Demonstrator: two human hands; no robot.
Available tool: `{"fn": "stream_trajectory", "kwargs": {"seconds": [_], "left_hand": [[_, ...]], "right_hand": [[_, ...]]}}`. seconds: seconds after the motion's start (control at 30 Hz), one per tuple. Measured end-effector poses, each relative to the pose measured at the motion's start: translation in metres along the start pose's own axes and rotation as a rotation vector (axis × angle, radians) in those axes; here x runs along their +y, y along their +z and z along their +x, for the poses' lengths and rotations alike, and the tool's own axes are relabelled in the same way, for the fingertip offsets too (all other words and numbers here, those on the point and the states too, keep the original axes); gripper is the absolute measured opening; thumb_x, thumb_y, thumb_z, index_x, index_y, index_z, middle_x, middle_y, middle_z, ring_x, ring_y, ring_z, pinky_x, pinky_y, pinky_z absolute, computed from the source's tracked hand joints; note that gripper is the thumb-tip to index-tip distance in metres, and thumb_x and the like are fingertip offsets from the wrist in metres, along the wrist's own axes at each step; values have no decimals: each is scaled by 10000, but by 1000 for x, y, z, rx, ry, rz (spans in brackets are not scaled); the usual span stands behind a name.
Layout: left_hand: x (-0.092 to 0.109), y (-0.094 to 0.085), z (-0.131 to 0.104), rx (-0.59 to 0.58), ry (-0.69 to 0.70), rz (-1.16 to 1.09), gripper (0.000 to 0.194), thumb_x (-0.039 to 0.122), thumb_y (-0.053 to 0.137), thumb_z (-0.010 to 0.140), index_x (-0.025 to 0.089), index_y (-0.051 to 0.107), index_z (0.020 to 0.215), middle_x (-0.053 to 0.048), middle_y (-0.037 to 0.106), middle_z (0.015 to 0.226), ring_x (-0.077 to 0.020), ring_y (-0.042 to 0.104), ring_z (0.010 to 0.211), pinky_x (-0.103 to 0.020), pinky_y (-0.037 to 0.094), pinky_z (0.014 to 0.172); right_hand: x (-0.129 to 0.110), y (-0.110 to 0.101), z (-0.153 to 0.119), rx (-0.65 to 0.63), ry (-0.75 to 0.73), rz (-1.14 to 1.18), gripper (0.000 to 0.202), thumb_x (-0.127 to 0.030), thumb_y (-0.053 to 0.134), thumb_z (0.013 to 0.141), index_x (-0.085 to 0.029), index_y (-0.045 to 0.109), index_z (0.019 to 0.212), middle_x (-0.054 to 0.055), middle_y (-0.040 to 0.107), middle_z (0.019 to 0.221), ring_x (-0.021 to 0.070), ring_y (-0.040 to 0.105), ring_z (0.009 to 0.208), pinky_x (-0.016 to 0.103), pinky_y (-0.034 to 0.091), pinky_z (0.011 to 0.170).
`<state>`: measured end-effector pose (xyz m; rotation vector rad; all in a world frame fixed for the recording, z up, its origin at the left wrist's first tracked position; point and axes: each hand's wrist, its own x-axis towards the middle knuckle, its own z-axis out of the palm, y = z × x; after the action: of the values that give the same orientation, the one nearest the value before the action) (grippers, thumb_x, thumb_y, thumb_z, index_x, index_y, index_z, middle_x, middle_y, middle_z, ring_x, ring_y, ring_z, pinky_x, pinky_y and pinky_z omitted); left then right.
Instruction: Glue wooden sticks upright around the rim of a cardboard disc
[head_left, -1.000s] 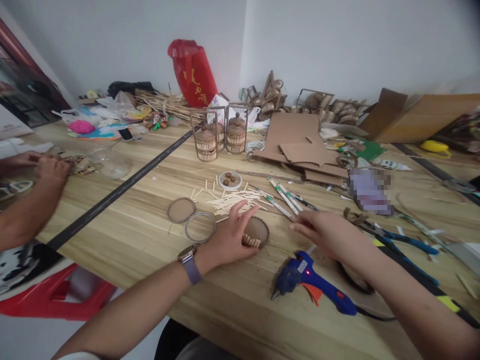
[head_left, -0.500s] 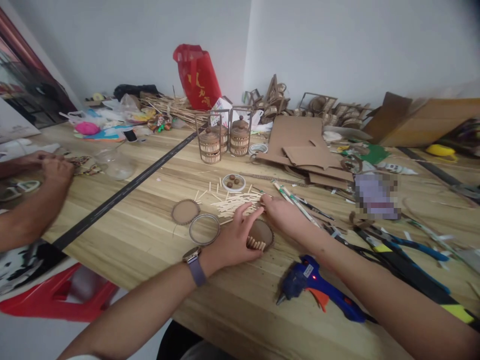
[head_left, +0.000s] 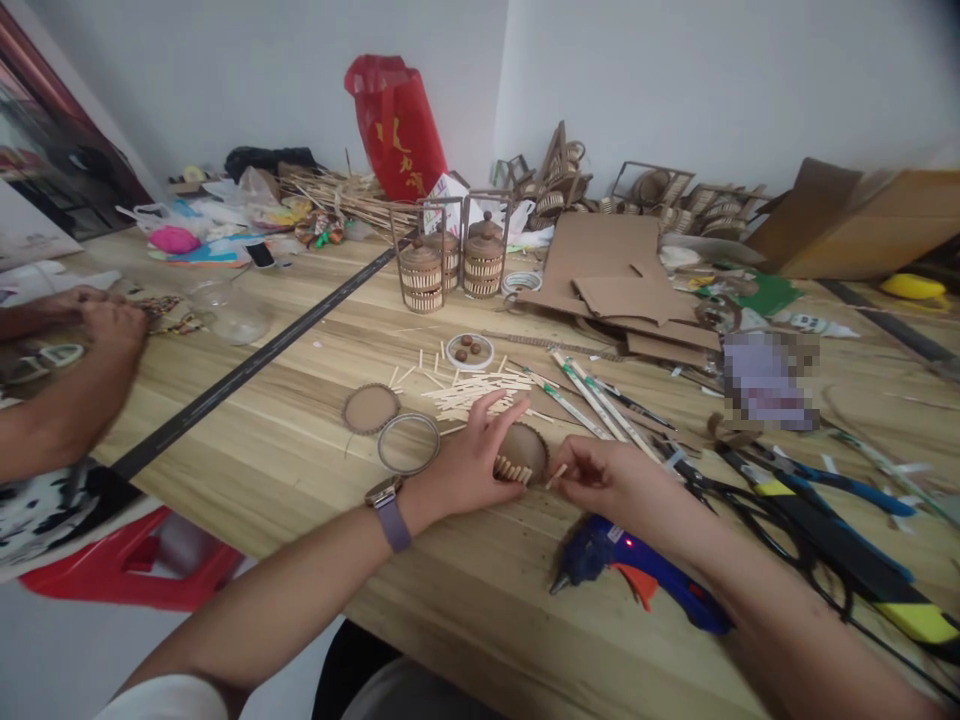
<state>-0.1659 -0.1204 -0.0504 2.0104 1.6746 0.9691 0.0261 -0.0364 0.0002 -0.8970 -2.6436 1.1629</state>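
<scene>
My left hand, wearing a watch, curves round the left side of a round brown tray, thumb at its near edge and fingers over its far side. Several short sticks stand in a row along the tray's near left rim. Just right of the tray, my right hand pinches one short pale stick between thumb and finger. Loose sticks lie piled beyond my left hand. A brown disc and an open ring lie to the left.
A blue glue gun lies close below my right wrist. Pliers and other tools are at the right. Lidded baskets, cardboard and a red bag stand or lie behind. Another person's arms rest at the left.
My right hand has moved from the stick pile back toward me, to the tray's right side, and now shows a stick in its fingers. My left hand stays at the tray. The view has shifted slightly.
</scene>
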Motion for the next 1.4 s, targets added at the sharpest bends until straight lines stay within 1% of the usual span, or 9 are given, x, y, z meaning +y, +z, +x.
{"fn": "stream_trajectory", "kwargs": {"seconds": [0.13,0.3,0.47,0.63,0.83,1.0,1.13,1.23,1.4], "left_hand": [[-2,1,0,2,15,5,998,225,791,667,303,190,1458,-144,150,1512,-347,302,1377,-502,419,1047],[-3,2,-1,12,31,-1,991,206,788,664,283,199,1458,-153,162,1509,-342,334,1359,-487,426,1043],[-2,1,0,13,25,6,997,228,801,665,307,193,1452,-150,173,1505,-352,327,1365,-509,414,1048],[-2,2,0,14,29,17,1006,222,802,665,306,185,1455,-152,169,1504,-354,302,1379,-511,408,1052],[-2,2,0,19,22,6,996,222,805,655,293,213,1452,-151,175,1504,-354,307,1374,-500,418,1047],[0,0,0,9,8,19,986,242,804,671,298,202,1450,-154,173,1506,-349,328,1364,-508,409,1052],[1,0,-1,6,5,17,952,285,788,699,307,202,1449,-152,169,1507,-341,379,1330,-505,420,1039],[2,0,-1,7,1,29,952,275,784,702,316,197,1450,-150,169,1506,-333,412,1303,-506,419,1038],[2,0,0,1,6,38,958,258,783,688,321,204,1449,-142,179,1502,-338,401,1310,-504,421,1040]], "right_hand": [[-3,6,4,-13,-17,-92,112,-250,514,776,-194,610,775,-30,552,614,132,492,569,235,358,540],[-1,9,6,14,-67,-177,137,-231,518,792,-186,645,817,-8,583,659,147,522,603,243,371,564],[-2,10,8,5,-95,-190,112,-176,528,788,-186,638,798,22,643,736,162,565,670,250,405,609],[-5,10,10,5,-112,-225,100,-147,535,783,-186,627,772,29,655,760,170,584,704,251,415,629],[-6,9,11,9,-191,-354,99,-146,540,813,-182,620,769,46,655,771,189,595,733,258,410,640],[-6,10,10,-15,-241,-460,133,-145,498,863,-180,610,799,64,651,795,204,601,744,267,399,636],[-5,10,9,-24,-251,-479,156,-151,479,880,-186,607,798,62,644,784,200,602,730,262,401,629],[-3,10,9,-16,-274,-461,167,-154,479,877,-191,601,770,57,640,767,197,598,717,260,405,622],[0,10,10,0,-302,-452,191,-156,465,881,-195,602,754,55,642,755,198,599,714,260,404,622]]}}
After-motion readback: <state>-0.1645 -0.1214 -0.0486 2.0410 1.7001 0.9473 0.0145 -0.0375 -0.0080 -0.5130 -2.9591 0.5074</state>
